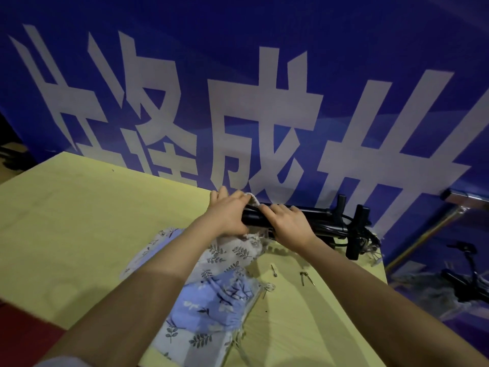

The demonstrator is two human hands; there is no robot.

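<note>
A black folded stand (pixel 321 214) of tubes, knobs and cables lies along the far edge of the yellow table (pixel 79 221). A leaf-patterned cloth (pixel 227 252) with blue and pale patches runs from the near edge up to the stand's left end, where a pale edge of it (pixel 253 200) shows above the tubes. My left hand (pixel 229 215) grips that end, fingers over the top and thumb below, with the cloth bunched under it. My right hand (pixel 288 223) curls over the tubes just to the right. How far the cloth covers the stand is hidden by my hands.
A blue banner (pixel 264 115) with large white characters hangs right behind the table. Small metal pins (pixel 274 270) and a clip (pixel 307 278) lie on the table near my right forearm. Past the right table edge stand a metal frame (pixel 428 234) and another black stand (pixel 465 274).
</note>
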